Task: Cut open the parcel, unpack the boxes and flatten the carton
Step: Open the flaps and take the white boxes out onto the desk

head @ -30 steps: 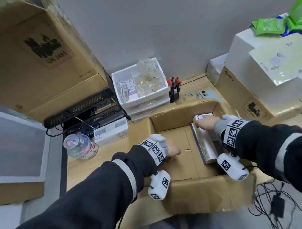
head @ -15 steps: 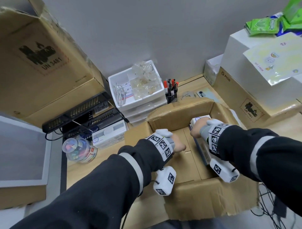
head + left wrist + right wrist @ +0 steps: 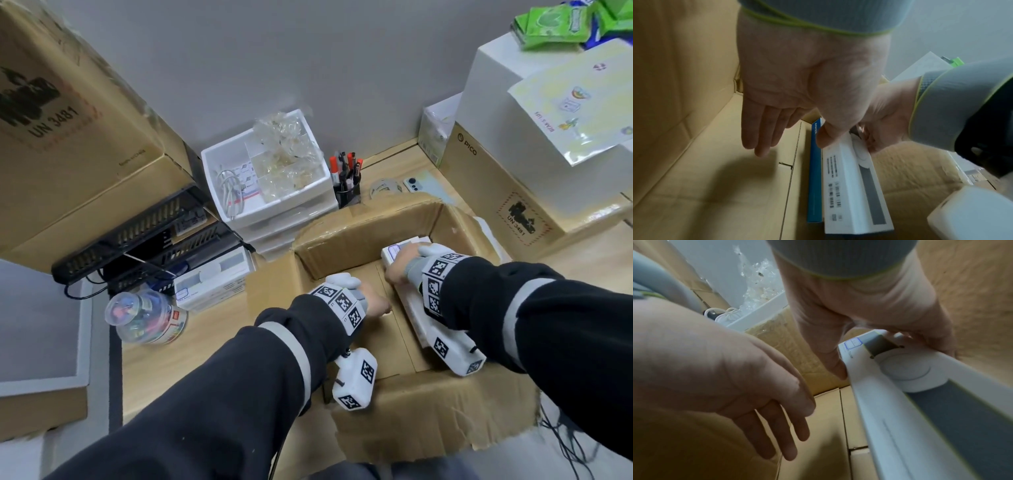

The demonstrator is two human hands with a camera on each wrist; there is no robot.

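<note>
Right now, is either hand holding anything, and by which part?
The right hand grips the white box across its far end, thumb on one long side, fingers on the other. The left hand is open, holding nothing.

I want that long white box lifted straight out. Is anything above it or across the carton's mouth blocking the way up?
Nothing visible does. The right hand grips the long white box at its far end; the brown carton is open above, and the left hand hovers beside.

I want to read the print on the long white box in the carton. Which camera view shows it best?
The left wrist view: the white box shows its full length with label lines. The right wrist view shows its gripped end; the head view mostly hides it.
</note>
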